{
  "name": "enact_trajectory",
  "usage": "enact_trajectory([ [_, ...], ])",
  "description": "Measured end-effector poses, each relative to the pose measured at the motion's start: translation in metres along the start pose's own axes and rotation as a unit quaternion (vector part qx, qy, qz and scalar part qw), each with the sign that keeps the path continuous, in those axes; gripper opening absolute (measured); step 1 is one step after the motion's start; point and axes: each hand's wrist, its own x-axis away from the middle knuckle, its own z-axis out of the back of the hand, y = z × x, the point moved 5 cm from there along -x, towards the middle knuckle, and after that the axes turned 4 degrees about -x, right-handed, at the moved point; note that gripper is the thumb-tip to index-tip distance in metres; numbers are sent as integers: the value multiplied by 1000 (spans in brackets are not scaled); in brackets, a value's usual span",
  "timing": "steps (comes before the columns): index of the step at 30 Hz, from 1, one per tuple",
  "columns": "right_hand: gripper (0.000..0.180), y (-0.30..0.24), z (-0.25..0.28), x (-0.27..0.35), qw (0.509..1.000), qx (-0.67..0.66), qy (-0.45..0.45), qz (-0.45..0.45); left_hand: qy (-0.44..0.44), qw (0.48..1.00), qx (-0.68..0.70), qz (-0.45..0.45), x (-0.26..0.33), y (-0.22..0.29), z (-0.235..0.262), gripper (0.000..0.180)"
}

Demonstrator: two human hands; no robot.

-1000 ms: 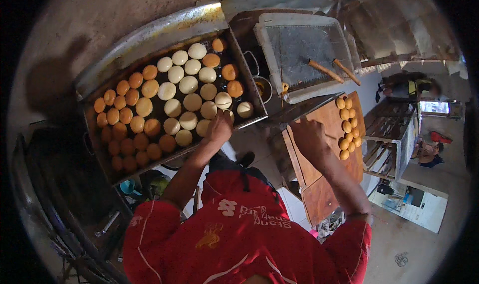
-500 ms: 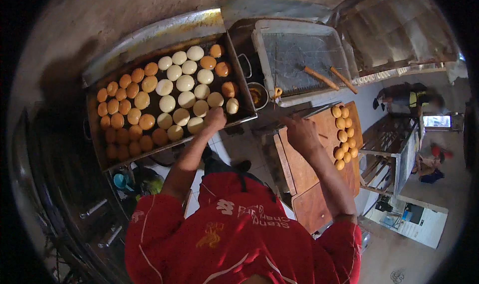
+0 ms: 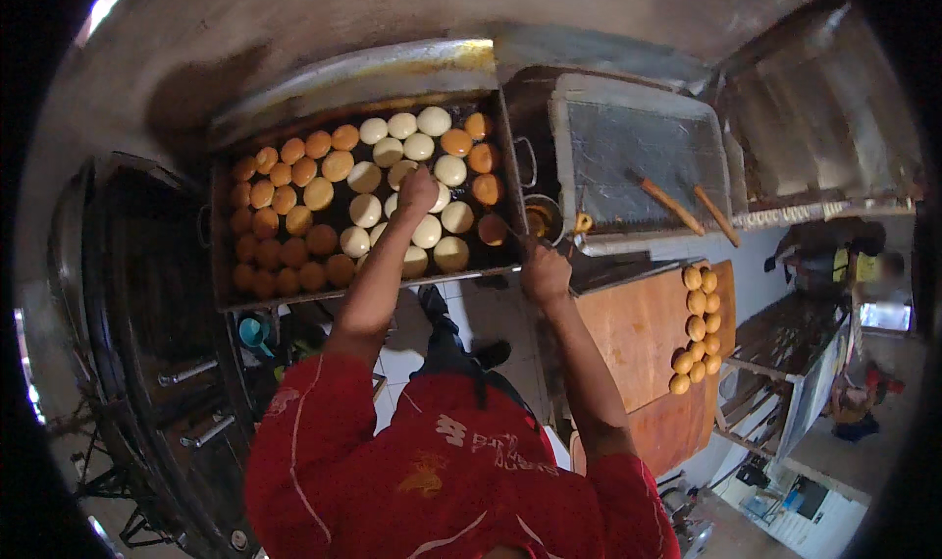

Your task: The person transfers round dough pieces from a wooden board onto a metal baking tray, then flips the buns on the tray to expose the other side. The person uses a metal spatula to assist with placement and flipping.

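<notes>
A large rectangular frying pan [image 3: 511,166] holds rows of round dough pieces in dark oil. Pale rounds [image 3: 365,211] fill its middle, while browned rounds [image 3: 318,193] lie at the left and along the right side. My left hand [image 3: 420,194] reaches over the pale rounds, fingers closed; what they hold is hidden. By the pan's front right corner, my right hand [image 3: 547,272] is closed around a thin stick [image 3: 514,233]. The stick's tip points toward a browned round [image 3: 493,229] at that corner.
A small pot [image 3: 543,218] stands right of the pan. Beyond it, a mesh-covered tray [image 3: 638,147] carries two wooden rods [image 3: 672,206]. Finished buns [image 3: 696,328] line a wooden board [image 3: 628,348] at right. Another person [image 3: 844,269] is far right.
My left hand has gone from the front right corner to the pan's middle. My right hand has moved left from over the board. The corner round, pale before, now shows a brown side.
</notes>
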Motion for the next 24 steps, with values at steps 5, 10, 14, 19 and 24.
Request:
enact_trajectory([
  [5, 31, 2, 28, 0, 1000, 12, 10, -4, -63, 993, 16, -95, -6, -12, -24, 25],
  [10, 31, -50, 43, -43, 998, 19, -25, 47, 73, 997, 23, -5, -47, -50, 29, 27],
  [14, 31, -63, -3, -84, 998, 47, 3, 40, -78, 996, 15, 35, -77, -70, 0, 26],
  [19, 33, -76, 48, -71, 997, -15, 56, 41, -20, 998, 59, 0, -25, -92, 37, 26],
  [24, 26, -56, -12, -131, 998, 35, 53, 27, 15, 997, 68, -13, -5, -85, 62, 24],
])
